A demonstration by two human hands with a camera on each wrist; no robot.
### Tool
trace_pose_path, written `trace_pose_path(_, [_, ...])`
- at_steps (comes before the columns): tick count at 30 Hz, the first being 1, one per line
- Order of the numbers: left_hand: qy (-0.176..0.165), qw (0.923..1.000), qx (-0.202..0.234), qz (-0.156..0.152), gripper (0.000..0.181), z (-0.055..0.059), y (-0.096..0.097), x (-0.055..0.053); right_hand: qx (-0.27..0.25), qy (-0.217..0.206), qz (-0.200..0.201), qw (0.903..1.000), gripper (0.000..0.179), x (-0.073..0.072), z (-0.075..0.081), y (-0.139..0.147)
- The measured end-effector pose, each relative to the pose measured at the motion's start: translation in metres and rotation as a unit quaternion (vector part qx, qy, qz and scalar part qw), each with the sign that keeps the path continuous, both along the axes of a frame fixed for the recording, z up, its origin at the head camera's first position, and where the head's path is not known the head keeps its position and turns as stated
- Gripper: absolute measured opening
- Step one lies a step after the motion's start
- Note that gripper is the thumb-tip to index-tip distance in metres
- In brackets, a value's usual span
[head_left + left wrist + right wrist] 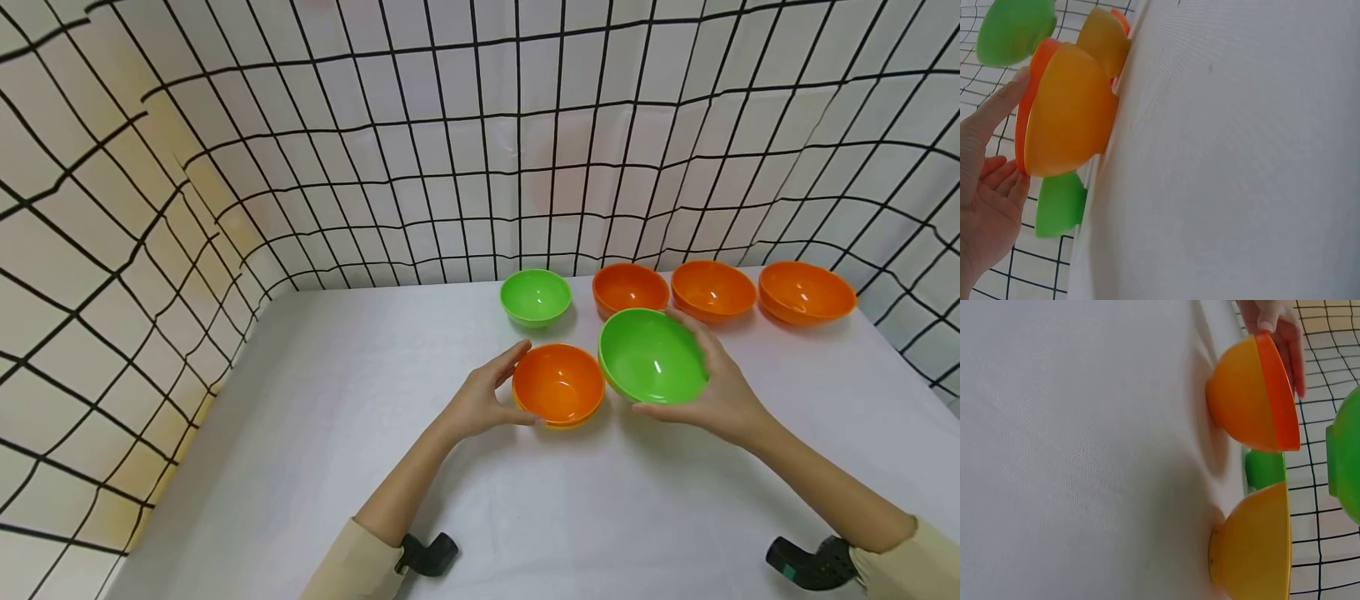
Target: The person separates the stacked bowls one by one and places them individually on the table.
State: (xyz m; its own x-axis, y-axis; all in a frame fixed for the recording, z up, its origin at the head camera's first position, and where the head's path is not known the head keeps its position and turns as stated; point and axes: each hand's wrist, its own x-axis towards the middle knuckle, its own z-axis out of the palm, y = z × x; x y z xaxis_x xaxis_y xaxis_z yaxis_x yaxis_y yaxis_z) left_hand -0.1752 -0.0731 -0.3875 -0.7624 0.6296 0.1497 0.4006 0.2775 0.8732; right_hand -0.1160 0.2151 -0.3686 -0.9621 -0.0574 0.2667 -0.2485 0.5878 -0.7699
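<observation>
My left hand [487, 396] spans an orange bowl [558, 383], thumb at the near rim and fingers at the far-left rim. That bowl sits in a yellow-orange lower bowl [1072, 112], which stands on the table; its orange rim shows above in the left wrist view. To the right, my right hand [723, 392] grips a larger green bowl [652, 357] by its right side, fingers behind and thumb at the front. The green bowl hangs above the table, mouth up and tilted toward me, close to the stack's right side.
A smaller green bowl [536, 296] stands at the back. Right of it is a row of three orange bowls: one at left [630, 287], one in the middle [712, 289], one at right [806, 292]. Black-lined white sheeting [450, 142] rises behind the white table [360, 350].
</observation>
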Motion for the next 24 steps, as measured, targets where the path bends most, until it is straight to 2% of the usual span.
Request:
trace_pose_path(18, [0.005, 1.0000, -0.007, 0.002, 0.090, 0.001, -0.001, 0.001, 0.010, 0.013, -0.003, 0.9999, 0.110, 0.002, -0.001, 0.008])
trace_pose_path(24, [0.000, 1.0000, -0.008, 0.004, 0.090, 0.001, 0.000, 0.001, 0.016, 0.015, -0.021, 0.9995, 0.110, 0.006, 0.000, 0.016])
